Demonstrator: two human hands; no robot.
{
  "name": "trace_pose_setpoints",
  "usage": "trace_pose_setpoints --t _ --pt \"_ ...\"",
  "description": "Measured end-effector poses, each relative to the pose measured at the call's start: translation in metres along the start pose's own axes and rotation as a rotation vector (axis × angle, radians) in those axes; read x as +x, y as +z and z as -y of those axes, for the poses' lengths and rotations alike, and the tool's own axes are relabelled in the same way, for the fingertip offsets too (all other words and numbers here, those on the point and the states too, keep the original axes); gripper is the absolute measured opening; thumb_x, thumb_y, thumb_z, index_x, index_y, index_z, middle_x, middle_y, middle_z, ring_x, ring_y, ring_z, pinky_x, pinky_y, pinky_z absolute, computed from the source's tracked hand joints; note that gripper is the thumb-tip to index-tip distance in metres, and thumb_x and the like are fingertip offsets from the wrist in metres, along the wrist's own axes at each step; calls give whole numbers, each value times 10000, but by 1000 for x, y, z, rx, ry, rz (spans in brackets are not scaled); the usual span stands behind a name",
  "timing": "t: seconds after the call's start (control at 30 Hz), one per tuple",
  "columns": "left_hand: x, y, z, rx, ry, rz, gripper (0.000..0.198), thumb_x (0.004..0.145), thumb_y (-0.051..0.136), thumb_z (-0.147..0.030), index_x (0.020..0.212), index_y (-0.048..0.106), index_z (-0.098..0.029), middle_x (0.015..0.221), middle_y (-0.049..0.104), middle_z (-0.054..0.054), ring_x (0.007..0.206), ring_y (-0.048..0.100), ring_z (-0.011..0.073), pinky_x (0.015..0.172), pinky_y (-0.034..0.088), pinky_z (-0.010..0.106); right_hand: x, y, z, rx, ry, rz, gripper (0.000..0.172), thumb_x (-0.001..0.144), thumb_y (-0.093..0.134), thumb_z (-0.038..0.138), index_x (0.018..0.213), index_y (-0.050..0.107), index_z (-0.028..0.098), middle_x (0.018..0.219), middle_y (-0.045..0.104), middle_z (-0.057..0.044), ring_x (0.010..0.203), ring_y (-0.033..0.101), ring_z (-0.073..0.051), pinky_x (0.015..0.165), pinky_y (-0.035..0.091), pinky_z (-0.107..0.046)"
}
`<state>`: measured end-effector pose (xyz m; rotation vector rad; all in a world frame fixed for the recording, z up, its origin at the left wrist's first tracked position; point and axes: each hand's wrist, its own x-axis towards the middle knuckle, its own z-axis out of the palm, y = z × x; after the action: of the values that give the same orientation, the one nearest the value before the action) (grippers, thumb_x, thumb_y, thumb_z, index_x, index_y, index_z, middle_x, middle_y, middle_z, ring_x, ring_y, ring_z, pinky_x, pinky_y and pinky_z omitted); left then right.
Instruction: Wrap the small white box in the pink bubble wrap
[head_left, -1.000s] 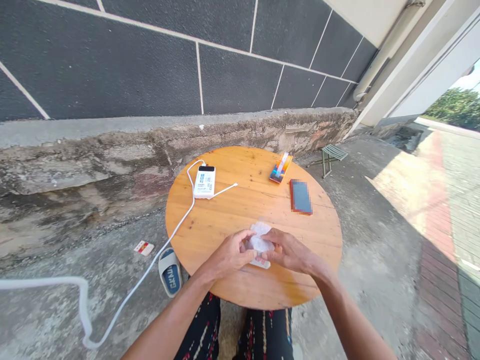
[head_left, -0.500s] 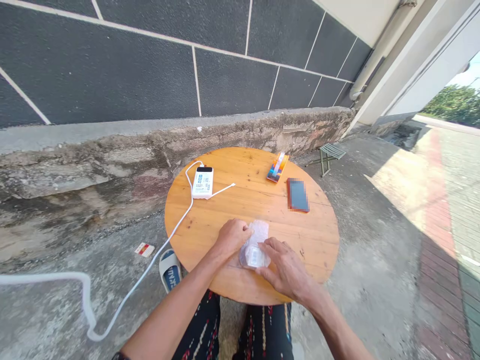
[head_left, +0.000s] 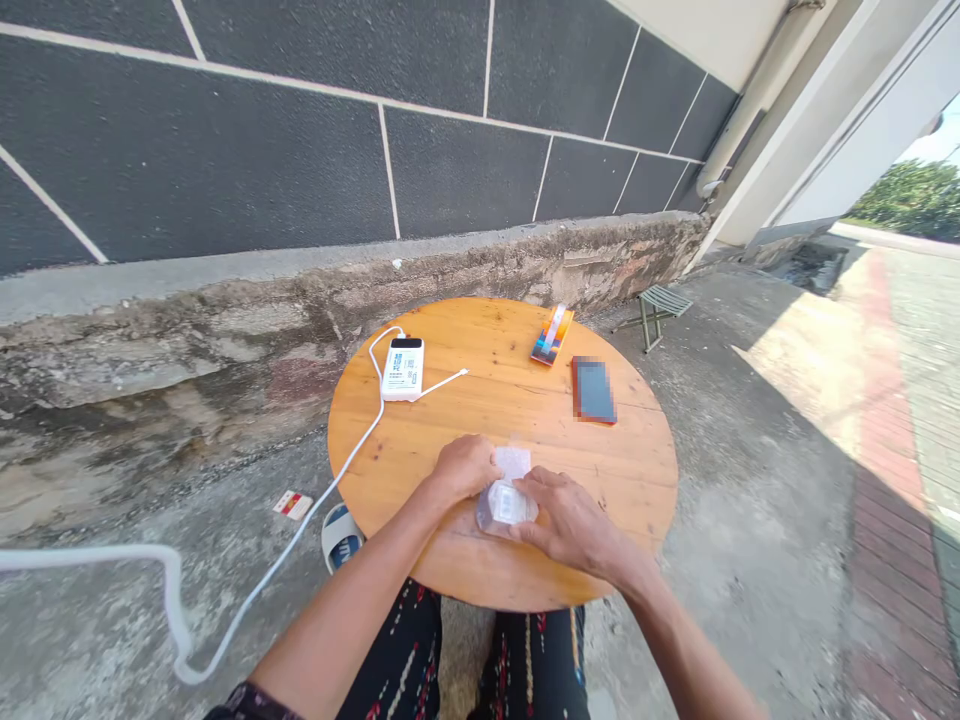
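Note:
A see-through plastic package [head_left: 496, 516] lies on the round wooden table [head_left: 427, 560] near its front edge, with a pale label on top and a whitish upper part. My left hand [head_left: 469, 466] is closed, its thumb and fingers pinching the package at the upper left. From the right, my right hand [head_left: 564, 512] grips the package, fingers on top and thumb low at its side. What is inside the plastic cannot be made out.
A white power bank [head_left: 403, 372] with a white cable stands at the table's left. An orange and blue box [head_left: 553, 336] and a phone [head_left: 595, 390] with its screen blurred lie at the right. A folding stool [head_left: 664, 302] stands behind; a slipper [head_left: 342, 536] and red-white packet [head_left: 292, 504] are on the ground.
The package's upper part looks shorter and more folded toward me. My right hand has shifted slightly up, and its fingers are closer to the left hand.

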<state>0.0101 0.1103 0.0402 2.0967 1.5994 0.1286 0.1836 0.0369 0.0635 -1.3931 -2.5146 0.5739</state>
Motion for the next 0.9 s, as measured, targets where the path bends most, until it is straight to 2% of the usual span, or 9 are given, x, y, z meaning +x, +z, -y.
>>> trace_pose_setpoints --t 0.1,0.27,0.33,0.4,0.5,0.57,0.67,0.77,0.9 --pt "3 -5 0 36 -2 0 200 651 603 -356 559 631 -180 590 618 55 582 557 183 537 324 261 11 -10 -9 102 5 86 234 803 612 383 948 635 201 913 620 -38 806 566 -182 712 397 -277" --pt "3 -12 10 45 4 4 177 666 577 -292 538 597 -172 559 592 43 554 540 172 510 295 257 31 -15 -30 289 163 146 451 721 691 440 1084 599 190 936 652 -38 810 580 -185 680 414 -264" --pt "-2 -13 16 18 26 -21 183 707 541 -277 565 600 -177 569 591 22 566 533 156 512 294 249 36 -15 -36 345 138 174 372 741 672 457 1006 645 198 925 661 -26 830 580 -184 698 415 -262" --pt "-11 -10 21 -70 49 -122 202 768 491 -266 640 622 -181 622 610 11 615 542 146 543 328 238 39 -13 -41 370 106 182 335 767 642 476 967 677 209 912 667 -18 835 579 -181 711 415 -263" --pt "-31 1 23 -304 142 -333 203 818 454 -218 861 651 -188 851 656 20 724 570 136 634 414 227 42 -11 -48 353 105 142 368 767 638 499 994 692 214 935 660 -31 828 576 -182 717 421 -271" --pt "-43 12 19 -407 240 -384 258 829 475 -210 1037 626 -204 1079 624 40 768 590 130 702 460 239 42 -11 -51 352 86 128 360 785 619 497 992 699 214 950 655 -40 829 577 -181 720 425 -273" --pt "-53 26 9 -424 327 -443 383 822 556 -254 1204 544 -234 1289 518 48 1051 565 181 893 454 275 43 -11 -52 396 7 137 312 832 569 467 930 711 208 948 665 -41 845 583 -181 709 427 -265" --pt "-54 30 1 -405 366 -435 408 831 572 -267 1234 513 -258 1280 532 31 1165 506 195 977 415 297 43 -9 -49 465 -17 128 289 854 547 431 929 706 201 932 680 -29 848 594 -178 705 431 -258" --pt "-48 27 1 -401 364 -374 338 839 568 -259 1177 554 -250 1177 596 25 1098 546 193 934 434 297 40 -3 -47 468 53 33 292 840 567 424 959 693 189 896 692 -27 811 608 -177 707 446 -269"
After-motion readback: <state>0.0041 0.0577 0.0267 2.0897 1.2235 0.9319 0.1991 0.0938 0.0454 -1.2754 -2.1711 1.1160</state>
